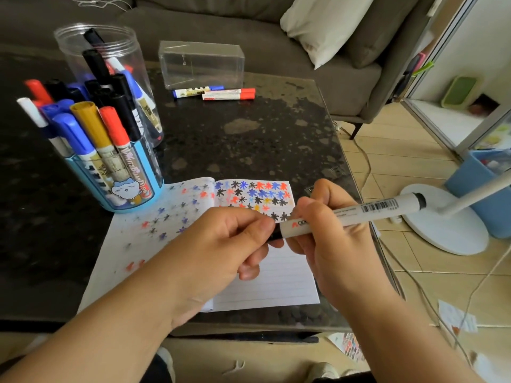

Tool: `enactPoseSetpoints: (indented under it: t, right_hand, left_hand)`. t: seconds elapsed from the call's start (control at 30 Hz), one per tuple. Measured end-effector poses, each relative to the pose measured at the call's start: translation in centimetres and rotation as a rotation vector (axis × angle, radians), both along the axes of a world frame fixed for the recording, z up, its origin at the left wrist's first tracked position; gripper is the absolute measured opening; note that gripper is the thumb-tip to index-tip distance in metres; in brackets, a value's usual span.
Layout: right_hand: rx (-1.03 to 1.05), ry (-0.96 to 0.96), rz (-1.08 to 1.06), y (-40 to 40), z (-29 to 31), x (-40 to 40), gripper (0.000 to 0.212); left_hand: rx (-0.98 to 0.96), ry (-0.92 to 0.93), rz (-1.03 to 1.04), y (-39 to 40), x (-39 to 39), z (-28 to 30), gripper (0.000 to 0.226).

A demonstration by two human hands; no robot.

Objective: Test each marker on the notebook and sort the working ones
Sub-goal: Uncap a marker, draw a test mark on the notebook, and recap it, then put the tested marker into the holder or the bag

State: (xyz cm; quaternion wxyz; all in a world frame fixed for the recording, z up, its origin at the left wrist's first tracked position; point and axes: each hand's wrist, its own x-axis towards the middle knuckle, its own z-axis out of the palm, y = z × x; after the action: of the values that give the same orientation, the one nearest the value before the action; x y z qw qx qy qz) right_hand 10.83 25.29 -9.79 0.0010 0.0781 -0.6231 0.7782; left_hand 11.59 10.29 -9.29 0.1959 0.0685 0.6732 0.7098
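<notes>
An open lined notebook (265,280) lies on the dark table, its pages covered with several black, blue and red star marks. My right hand (331,239) grips a white marker (359,214) with a black end, held nearly level above the notebook. My left hand (229,241) pinches the marker's black cap at its left end; the cap is mostly hidden by my fingers. A blue cup (130,186) at the left holds several markers. A clear round jar (110,73) behind it holds several more. A blue marker (197,91) and a red marker (229,94) lie at the far side.
An empty clear plastic box (201,64) stands behind the two loose markers. The table's right edge (356,172) runs beside my right hand. Beyond it stand a white fan base (445,225), a blue bin (486,189) and floor cables. A grey sofa with a pillow sits behind.
</notes>
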Motion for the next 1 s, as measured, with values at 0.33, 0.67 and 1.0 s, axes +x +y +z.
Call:
enactPoseSetpoints:
  t: [0.33, 0.67, 1.0]
  right_hand:
    - [-0.128, -0.414, -0.001, -1.5, -0.1, -0.7, 0.03]
    - [1.04, 0.302, -0.052, -4.6, 1.6, -0.9, 0.039]
    - [0.965, 0.534, 0.132, -10.8, 5.6, -4.7, 0.013]
  left_hand:
    - [-0.267, 0.288, 0.44, -1.8, -2.4, 0.8, 0.013]
    - [-0.517, 0.501, 0.609, -6.3, -1.9, 1.4, 0.006]
    - [-0.595, 0.726, 0.687, -9.5, -1.5, 5.6, 0.014]
